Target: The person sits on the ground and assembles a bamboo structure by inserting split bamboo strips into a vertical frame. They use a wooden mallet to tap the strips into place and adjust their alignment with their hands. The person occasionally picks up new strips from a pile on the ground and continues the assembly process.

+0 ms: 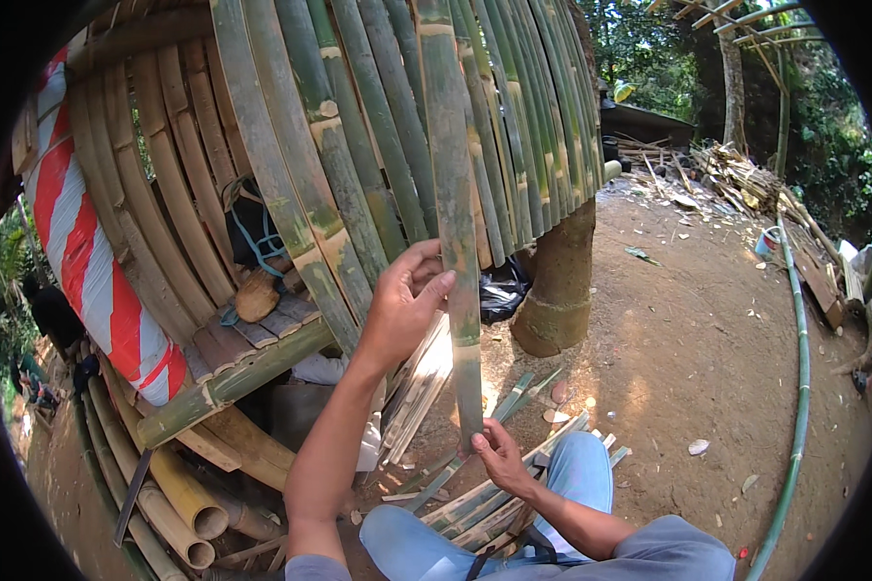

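Bamboo strip [463,334], long and flat, held in the air; long axis near upright, upper end leaning slightly to the person's left and running past the top of the view. Key relation: lower end lies directly at the right hand [502,462]; middle length lies just right of the left hand [402,300]. Right hand is nearer the lower tip, left hand nearer the mid-length.

Left hand: partly closed, thumb at the strip's left edge, fingers curled toward its back. Right hand: closed in a pinch, thumb and fingers on the bottom end.

Support: none visible beneath the strip. Behind its upper part stands a row of green bamboo slats [291,136]; contact between the two cannot be judged. Under the right hand, split pieces [484,505] lie between the person's knees on bare earth [688,368].

Room: left, a slatted platform with a green pole [237,381] along its front edge; a dark bag [249,232] sits toward its rear. A red-and-white wrapped post [97,252] stands at its left side. Hollow bamboo poles [192,504] lie below. Right, a long thin green pole [797,387] rests along the earth; trees beyond.
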Tool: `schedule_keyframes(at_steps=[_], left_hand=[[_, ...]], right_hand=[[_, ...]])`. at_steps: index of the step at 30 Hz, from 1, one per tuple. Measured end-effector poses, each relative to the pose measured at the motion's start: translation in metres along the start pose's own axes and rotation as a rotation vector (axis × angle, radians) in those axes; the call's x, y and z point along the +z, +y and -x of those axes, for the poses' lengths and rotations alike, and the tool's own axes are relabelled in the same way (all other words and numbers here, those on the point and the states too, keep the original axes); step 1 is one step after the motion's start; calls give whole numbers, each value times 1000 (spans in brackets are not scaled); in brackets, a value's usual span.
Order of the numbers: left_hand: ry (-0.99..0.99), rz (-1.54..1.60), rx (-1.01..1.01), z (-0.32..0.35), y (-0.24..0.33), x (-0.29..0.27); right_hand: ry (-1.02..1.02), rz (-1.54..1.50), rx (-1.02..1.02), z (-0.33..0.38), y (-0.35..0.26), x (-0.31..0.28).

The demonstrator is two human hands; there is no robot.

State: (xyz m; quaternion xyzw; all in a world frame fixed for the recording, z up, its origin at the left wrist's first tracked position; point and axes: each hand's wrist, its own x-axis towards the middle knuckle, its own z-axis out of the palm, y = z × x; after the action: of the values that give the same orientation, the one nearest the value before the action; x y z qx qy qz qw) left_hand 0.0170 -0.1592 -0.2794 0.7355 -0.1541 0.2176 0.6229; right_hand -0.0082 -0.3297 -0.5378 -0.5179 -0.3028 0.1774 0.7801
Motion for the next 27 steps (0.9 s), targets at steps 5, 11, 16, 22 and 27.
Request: schedule_keyframes(at_steps=[5, 11, 16, 22, 27], left_hand=[[146, -171, 103, -2, 34, -31], [257, -282, 165, -3, 61, -70], [281, -354, 186, 3, 89, -83], [325, -434, 207, 2, 95, -92], [356, -444, 242, 0, 98, -100]], right_hand=[[-93, -28, -21, -34, -4, 14], [-195, -41, -28, -72, -22, 41], [-275, -89, 14, -94, -24, 60], [-322, -154, 38, -103, -34, 69], [-328, -188, 42, -108, -36, 74]])
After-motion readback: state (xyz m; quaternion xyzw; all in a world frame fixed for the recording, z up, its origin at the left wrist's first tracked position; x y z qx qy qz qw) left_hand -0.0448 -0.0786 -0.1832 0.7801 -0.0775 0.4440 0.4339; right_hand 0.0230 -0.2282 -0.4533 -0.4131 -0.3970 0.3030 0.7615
